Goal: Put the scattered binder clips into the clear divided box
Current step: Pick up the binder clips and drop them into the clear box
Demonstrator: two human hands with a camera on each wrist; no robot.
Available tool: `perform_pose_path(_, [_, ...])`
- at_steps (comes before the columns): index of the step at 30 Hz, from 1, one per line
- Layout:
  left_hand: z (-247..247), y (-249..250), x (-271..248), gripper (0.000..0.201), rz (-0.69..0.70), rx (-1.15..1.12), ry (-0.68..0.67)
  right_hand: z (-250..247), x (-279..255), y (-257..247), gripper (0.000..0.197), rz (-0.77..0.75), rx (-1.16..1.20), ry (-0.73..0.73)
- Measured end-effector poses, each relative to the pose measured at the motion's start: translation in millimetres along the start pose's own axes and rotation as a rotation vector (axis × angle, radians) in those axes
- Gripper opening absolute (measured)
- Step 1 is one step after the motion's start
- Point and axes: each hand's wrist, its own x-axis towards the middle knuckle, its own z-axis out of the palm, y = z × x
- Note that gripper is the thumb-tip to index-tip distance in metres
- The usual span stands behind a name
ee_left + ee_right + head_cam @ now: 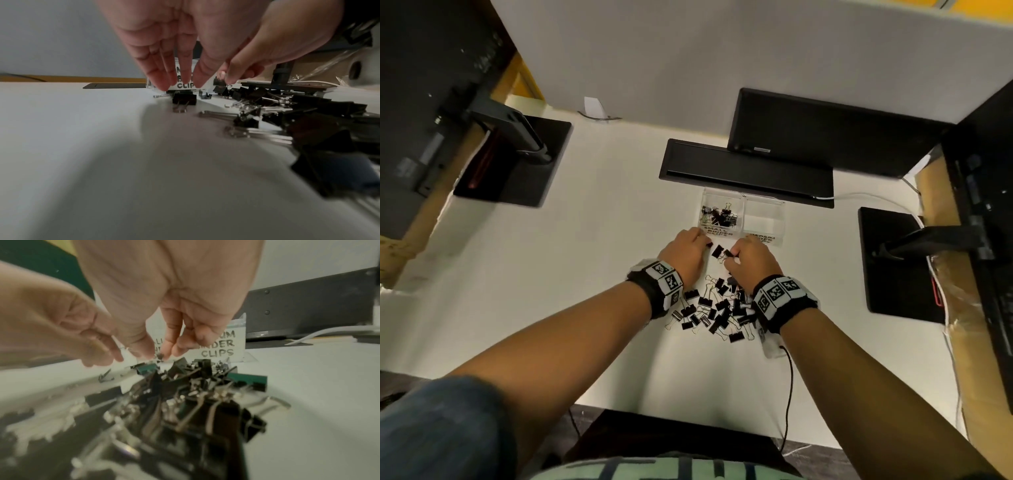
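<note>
White desk (592, 274) carrying everything | clear divided box (760, 214) by the black tray (746, 171), left compartment labelled small holding binder clips, right one labelled medium | pile of black binder clips (717, 310) between the wrists | left hand (685, 253) fingers extended down, tips touching one clip (184, 99) | right hand (751, 257) pinching a small clip (160, 356).
</note>
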Motion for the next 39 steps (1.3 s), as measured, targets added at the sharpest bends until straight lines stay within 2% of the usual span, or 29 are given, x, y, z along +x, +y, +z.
perform_pose_path(3, [0.0,-1.2,-2.4,0.046,-0.014,0.023,-0.047,-8.6,-6.0,1.3,0.008,0.103,0.316,0.045])
perform_pose_path(6, [-0.5,-3.1,-6.5,0.052,-0.002,0.053,-0.055,-12.6,-12.8,4.3,0.005,0.198,0.621,0.031])
perform_pose_path(9, [0.2,-6.5,-9.7,0.052,-0.039,0.031,-0.073,-9.8,-18.0,6.0,0.005,0.248,0.785,0.003])
perform_pose_path(13, [-3.1,-8.4,-12.1,0.056,-0.089,-0.003,-0.058,3.3,-15.6,5.5,0.004,0.215,0.671,0.051])
perform_pose_path(15, [-6.0,-8.8,-11.1,0.05,-0.122,0.003,-0.061,8.8,-13.1,1.9,0.009,0.18,0.548,0.069])
perform_pose_path(17, [-7.6,-10.9,-9.9,0.043,-0.127,0.018,-0.068,11.7,-12.2,-4.1,0.015,0.08,0.394,0.048])
perform_pose_path(21, [-10.4,-13.3,-11.4,0.042,-0.129,0.029,-0.098,20.0,-12.7,-19.6,0.024,-0.143,0.104,-0.056])
perform_pose_path(26, [-10.5,-18.0,-12.2,0.026,-0.165,0.015,-0.026,38.1,-12.3,-33.3,0.034,-0.166,-0.059,-0.146])
perform_pose_path(28, [-11.8,-19.0,-12.2,0.02,-0.158,0.004,-0.017,42.6,-12.2,-35.9,0.03,-0.171,-0.092,-0.144])
perform_pose_path(32, [-17.6,-16.7,-13.8,0.003,-0.195,-0.108,-0.041,43.1,-13.8,-36.9,0.015,-0.157,0.01,-0.107])
perform_pose_path(35, [-20.1,-14.2,-14.3,0.007,-0.273,-0.265,0.018,36.3,-17.1,-33.7,0.01,-0.126,0.147,-0.073])
perform_pose_path(37, [-22.3,-12.2,-13.7,0.019,-0.338,-0.366,0.054,25.2,-15.5,-28.3,0.011,0.003,0.324,-0.045])
perform_pose_path(39, [-24.8,-8.9,-10.8,0.022,-0.367,-0.398,0.062,10.9,-11.3,-19.1,0.011,0.161,0.595,-0.027])
